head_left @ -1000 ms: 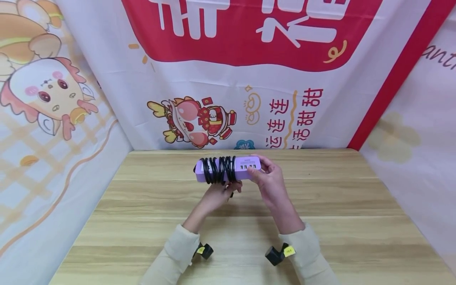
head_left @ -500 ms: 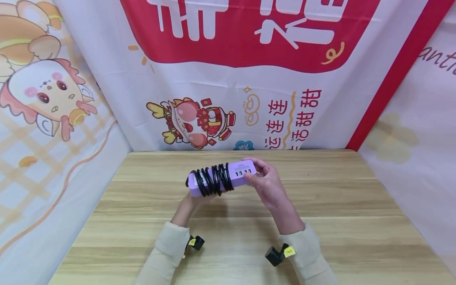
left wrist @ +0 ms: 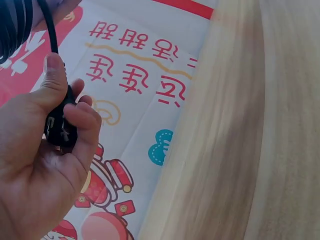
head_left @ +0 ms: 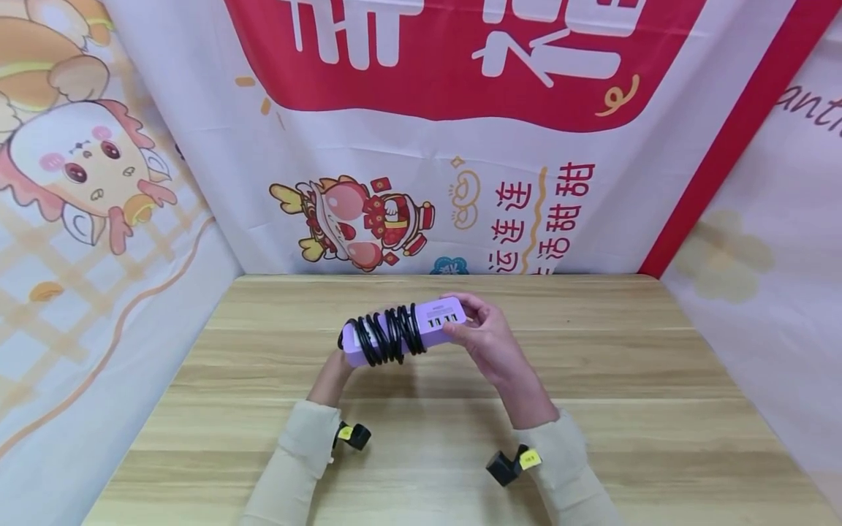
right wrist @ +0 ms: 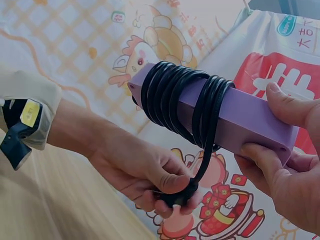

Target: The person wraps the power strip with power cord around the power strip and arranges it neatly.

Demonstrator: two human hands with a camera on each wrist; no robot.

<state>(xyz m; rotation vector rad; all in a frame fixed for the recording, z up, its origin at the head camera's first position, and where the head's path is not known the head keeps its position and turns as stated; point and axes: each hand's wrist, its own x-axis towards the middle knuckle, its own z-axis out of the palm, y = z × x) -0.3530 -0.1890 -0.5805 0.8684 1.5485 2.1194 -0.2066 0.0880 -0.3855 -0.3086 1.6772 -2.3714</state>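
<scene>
A purple power strip [head_left: 437, 319] is held up over the table, its row of USB ports facing the head camera. Black cord [right wrist: 172, 100] is wound round it in several turns. My right hand [head_left: 490, 336] grips the strip's right end, thumb on the near side. Below and behind the strip, my left hand [right wrist: 145, 175] pinches the black plug [left wrist: 61, 125] at the cord's free end, thumb and curled fingers around it. A short stretch of cord runs from the plug up to the windings. In the head view the strip hides most of the left hand.
The wooden table [head_left: 592, 409] spreads beneath both hands. Printed cloth [head_left: 395, 139] hangs at the back and on both sides, meeting the table's far edge. A small black camera is strapped at each cuff.
The power strip has shifted left and slightly down, its left end tipping lower. My left hand has moved left behind it, now mostly covered; the right hand still grips its end.
</scene>
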